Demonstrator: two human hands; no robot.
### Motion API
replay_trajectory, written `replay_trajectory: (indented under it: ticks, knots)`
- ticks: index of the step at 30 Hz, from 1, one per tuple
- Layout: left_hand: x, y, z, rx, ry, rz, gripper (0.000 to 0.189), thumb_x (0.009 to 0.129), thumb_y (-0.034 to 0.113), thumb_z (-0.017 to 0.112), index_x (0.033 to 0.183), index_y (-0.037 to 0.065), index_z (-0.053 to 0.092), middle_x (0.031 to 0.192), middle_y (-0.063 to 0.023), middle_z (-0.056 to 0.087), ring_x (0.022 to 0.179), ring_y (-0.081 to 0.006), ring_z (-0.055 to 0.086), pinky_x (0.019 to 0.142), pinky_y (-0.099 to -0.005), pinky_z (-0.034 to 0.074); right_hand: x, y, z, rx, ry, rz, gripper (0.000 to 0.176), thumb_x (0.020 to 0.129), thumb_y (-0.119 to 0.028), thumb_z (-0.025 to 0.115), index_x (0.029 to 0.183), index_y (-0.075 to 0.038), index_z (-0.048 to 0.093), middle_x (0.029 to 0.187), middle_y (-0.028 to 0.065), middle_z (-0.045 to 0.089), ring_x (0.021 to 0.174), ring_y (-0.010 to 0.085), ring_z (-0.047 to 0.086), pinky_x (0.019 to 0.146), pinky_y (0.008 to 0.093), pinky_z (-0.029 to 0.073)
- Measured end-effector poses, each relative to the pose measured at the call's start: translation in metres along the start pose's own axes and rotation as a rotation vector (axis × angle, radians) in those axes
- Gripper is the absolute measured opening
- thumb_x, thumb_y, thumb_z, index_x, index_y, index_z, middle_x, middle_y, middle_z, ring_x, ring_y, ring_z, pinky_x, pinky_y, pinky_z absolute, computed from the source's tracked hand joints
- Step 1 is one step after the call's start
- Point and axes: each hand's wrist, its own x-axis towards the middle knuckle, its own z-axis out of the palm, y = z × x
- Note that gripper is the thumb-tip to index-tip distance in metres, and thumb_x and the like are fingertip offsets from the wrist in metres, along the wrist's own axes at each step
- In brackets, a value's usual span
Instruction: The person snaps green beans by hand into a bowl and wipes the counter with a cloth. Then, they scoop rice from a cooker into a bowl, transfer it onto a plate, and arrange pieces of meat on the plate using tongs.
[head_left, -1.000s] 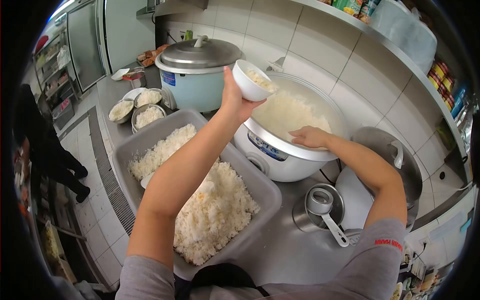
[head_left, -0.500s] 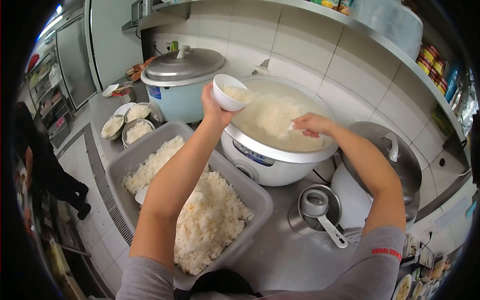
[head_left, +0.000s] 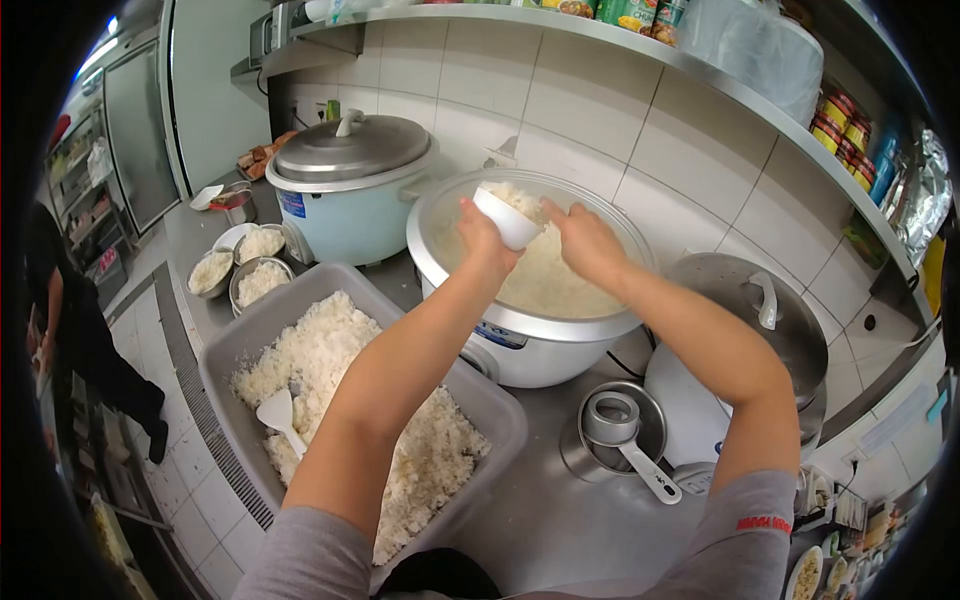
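My left hand (head_left: 485, 238) is closed around a small white bowl (head_left: 506, 222), tilted over the open rice cooker (head_left: 545, 317). Cooked rice (head_left: 518, 198) heaps up inside the bowl. Close against the bowl's right side is my right hand (head_left: 590, 242), its fingers curled on a white rice paddle that is almost wholly hidden now. More rice (head_left: 560, 288) lies in the cooker below both hands. Under my left forearm stands a grey tub (head_left: 508, 420) of rice, with another white rice paddle (head_left: 278, 411) lying in it.
A lidded cooker (head_left: 350, 205) stands behind the tub, near several bowls of rice (head_left: 262, 284). At right are a steel pot (head_left: 575, 455) holding a handled scoop (head_left: 652, 474), and another lidded cooker (head_left: 745, 300). A shelf (head_left: 600, 38) runs overhead. A person (head_left: 85, 310) stands at left.
My right hand has moved left and up from the rice to the bowl. The bowl has shifted right and tilted, and its rice is heaped higher. The view has turned slightly.
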Motion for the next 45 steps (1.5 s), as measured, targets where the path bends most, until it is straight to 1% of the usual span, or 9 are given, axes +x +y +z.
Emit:
replay_trajectory:
  ticks: [3, 5, 7, 13, 18, 30, 37, 40, 45]
  knots:
    - [0.007, -0.001, -0.009, 0.001, -0.021, 0.008, 0.064, 0.088, 0.058, 0.020, 0.133, 0.013, 0.026, 0.136, -0.0143, 0.028, 0.123, -0.0382, 0.030, 0.098, -0.0585, 0.023, -0.008, -0.009, -0.008, 0.070, -0.093, 0.028, 0.050, 0.078, 0.002, 0.041, 0.125, -0.015, 0.045, 0.103, 0.0190, 0.055, 0.094, 0.0316, 0.053, 0.079, 0.0388, 0.045]
    - [0.012, 0.003, -0.017, 0.005, -0.087, 0.013, 0.064, 0.088, 0.058, 0.020, 0.133, 0.013, 0.027, 0.136, -0.0141, 0.028, 0.123, -0.0380, 0.030, 0.098, -0.0584, 0.023, 0.011, 0.030, 0.013, 0.102, 0.133, 0.023, 0.049, 0.077, 0.001, 0.043, 0.123, -0.015, 0.048, 0.099, 0.0200, 0.058, 0.091, 0.0335, 0.056, 0.077, 0.0400, 0.045]
    - [0.013, 0.011, -0.017, 0.029, -0.123, 0.039, 0.062, 0.088, 0.055, 0.020, 0.132, 0.013, 0.028, 0.136, -0.0146, 0.028, 0.122, -0.0374, 0.031, 0.097, -0.0584, 0.024, 0.026, 0.056, -0.004, 0.092, 0.014, 0.212, 0.037, 0.078, -0.005, 0.045, 0.113, -0.012, 0.055, 0.089, 0.0186, 0.061, 0.084, 0.0341, 0.059, 0.073, 0.0414, 0.047]
    - [0.001, 0.023, -0.016, 0.065, -0.143, -0.002, 0.060, 0.088, 0.054, 0.021, 0.131, 0.013, 0.029, 0.133, -0.0156, 0.031, 0.122, -0.0371, 0.032, 0.097, -0.0564, 0.028, 0.030, 0.143, 0.085, -0.732, -0.424, 0.067, 0.022, 0.080, -0.015, 0.047, 0.097, -0.010, 0.060, 0.081, 0.0124, 0.064, 0.079, 0.0278, 0.062, 0.066, 0.0379, 0.049]
    - [-0.008, 0.029, -0.017, 0.041, -0.176, -0.024, 0.058, 0.089, 0.052, 0.021, 0.131, 0.013, 0.030, 0.133, -0.0151, 0.032, 0.121, -0.0367, 0.033, 0.096, -0.0562, 0.028, 0.012, 0.114, 0.070, -0.611, -0.591, -0.220, 0.028, 0.082, -0.019, 0.047, 0.107, -0.018, 0.059, 0.082, 0.0066, 0.063, 0.079, 0.0245, 0.061, 0.064, 0.0366, 0.048]
    - [-0.047, 0.065, -0.050, -0.114, -0.363, 0.018, 0.059, 0.082, 0.043, 0.028, 0.131, 0.010, 0.033, 0.135, -0.0150, 0.032, 0.123, -0.0358, 0.032, 0.096, -0.0567, 0.027, -0.018, 0.031, -0.010, -0.349, -0.803, -0.247, 0.039, 0.079, -0.032, 0.055, 0.118, -0.031, 0.053, 0.094, 0.0054, 0.063, 0.089, 0.0238, 0.059, 0.075, 0.0357, 0.046]
    - [-0.083, 0.087, -0.076, -0.142, -0.326, 0.086, 0.059, 0.083, 0.046, 0.027, 0.131, 0.012, 0.033, 0.135, -0.0128, 0.033, 0.122, -0.0350, 0.034, 0.096, -0.0556, 0.029, -0.031, 0.021, 0.000, -0.039, -0.732, -0.165, 0.039, 0.077, -0.032, 0.057, 0.116, -0.028, 0.056, 0.092, 0.0108, 0.063, 0.090, 0.0284, 0.058, 0.076, 0.0371, 0.044]
    - [-0.089, 0.091, -0.081, -0.130, -0.307, 0.109, 0.059, 0.085, 0.049, 0.025, 0.131, 0.014, 0.033, 0.134, -0.0119, 0.035, 0.122, -0.0344, 0.035, 0.095, -0.0551, 0.030, -0.028, 0.035, 0.015, 0.131, -0.572, -0.270, 0.038, 0.078, -0.028, 0.058, 0.116, -0.024, 0.056, 0.080, 0.0096, 0.063, 0.076, 0.0207, 0.060, 0.068, 0.0313, 0.046]
    - [-0.087, 0.083, -0.085, -0.109, -0.336, 0.096, 0.058, 0.086, 0.049, 0.024, 0.131, 0.014, 0.033, 0.134, -0.0115, 0.035, 0.122, -0.0342, 0.035, 0.094, -0.0548, 0.030, -0.028, 0.023, 0.017, 0.740, -0.846, 0.304, 0.038, 0.081, -0.022, 0.060, 0.118, -0.014, 0.055, 0.058, 0.0006, 0.047, 0.041, 0.0070, 0.035, 0.038, 0.0233, 0.031]
